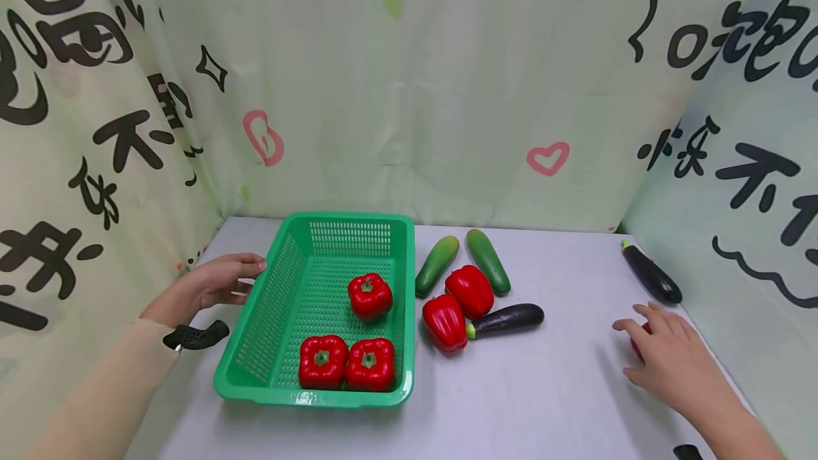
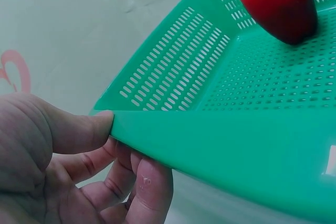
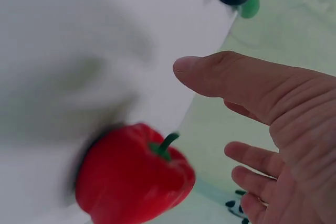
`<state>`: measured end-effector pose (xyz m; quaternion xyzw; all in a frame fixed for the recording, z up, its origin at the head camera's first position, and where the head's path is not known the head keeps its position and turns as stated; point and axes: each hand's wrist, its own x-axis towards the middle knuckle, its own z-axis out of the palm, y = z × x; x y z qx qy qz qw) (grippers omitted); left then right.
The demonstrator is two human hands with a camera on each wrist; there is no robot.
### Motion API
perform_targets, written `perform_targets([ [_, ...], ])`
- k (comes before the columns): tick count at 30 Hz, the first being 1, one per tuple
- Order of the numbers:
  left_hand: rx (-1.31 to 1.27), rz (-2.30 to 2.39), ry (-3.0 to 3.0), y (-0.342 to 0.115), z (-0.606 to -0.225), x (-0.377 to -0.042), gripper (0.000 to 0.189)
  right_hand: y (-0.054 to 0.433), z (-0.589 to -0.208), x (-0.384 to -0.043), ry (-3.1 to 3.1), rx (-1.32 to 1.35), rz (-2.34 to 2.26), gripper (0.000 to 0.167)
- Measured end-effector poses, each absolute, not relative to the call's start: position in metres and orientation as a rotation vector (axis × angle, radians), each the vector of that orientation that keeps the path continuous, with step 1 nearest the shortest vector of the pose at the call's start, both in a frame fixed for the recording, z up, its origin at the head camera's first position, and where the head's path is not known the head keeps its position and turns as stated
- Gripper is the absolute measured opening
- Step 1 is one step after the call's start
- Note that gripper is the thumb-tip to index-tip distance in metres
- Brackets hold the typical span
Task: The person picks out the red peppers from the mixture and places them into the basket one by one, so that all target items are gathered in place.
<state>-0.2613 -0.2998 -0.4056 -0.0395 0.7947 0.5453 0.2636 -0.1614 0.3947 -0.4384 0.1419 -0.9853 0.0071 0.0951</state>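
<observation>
My left hand (image 1: 224,281) grips the left rim of a green plastic basket (image 1: 252,332); in the left wrist view the thumb lies on top of the rim and the fingers curl beneath it. Inside the basket are three red bell peppers, one toward the back (image 1: 371,297) and two side by side at the front (image 1: 322,362). At the table's right edge my right hand (image 1: 680,364) hovers with spread fingers over another red bell pepper (image 3: 134,177). From the head that pepper is mostly hidden by the hand; the right wrist view shows it apart from thumb and fingers, green stem visible.
Right of the basket lie two cucumbers (image 1: 487,261), two red bell peppers (image 1: 445,323) and an eggplant (image 1: 511,319), close together on the white table (image 1: 511,403). A second eggplant (image 1: 652,274) lies at the far right edge. Printed curtains (image 1: 409,91) enclose the back and sides.
</observation>
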Motion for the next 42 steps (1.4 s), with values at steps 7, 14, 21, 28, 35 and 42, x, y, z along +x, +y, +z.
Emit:
perform_targets([
  [7, -0.116, 1.469, 2.156, -0.298, -0.404, -0.261, 0.041, 0.416, -0.440, -0.165, -3.038, 0.367, -0.104, 0.068],
  [14, -0.125, 1.468, 2.157, -0.299, -0.404, -0.261, 0.040, 0.423, -0.444, -0.169, -3.095, 0.339, -0.058, 0.071],
  [21, -0.121, 1.484, 2.143, -0.300, -0.406, -0.261, 0.037, 0.427, -0.444, -0.172, -3.035, 0.370, -0.064, 0.055],
  [28, -0.125, 1.488, 2.136, -0.299, -0.408, -0.262, 0.042, 0.429, -0.440, -0.175, -3.047, 0.416, -0.100, 0.047],
  [35, -0.127, 1.490, 2.133, -0.300, -0.409, -0.262, 0.044, 0.422, -0.430, -0.175, -3.111, 0.359, 0.046, 0.057],
  [42, -0.127, 1.486, 2.144, -0.300, -0.409, -0.263, 0.042, 0.399, -0.420, -0.176, -3.054, 0.374, 0.260, 0.065],
])
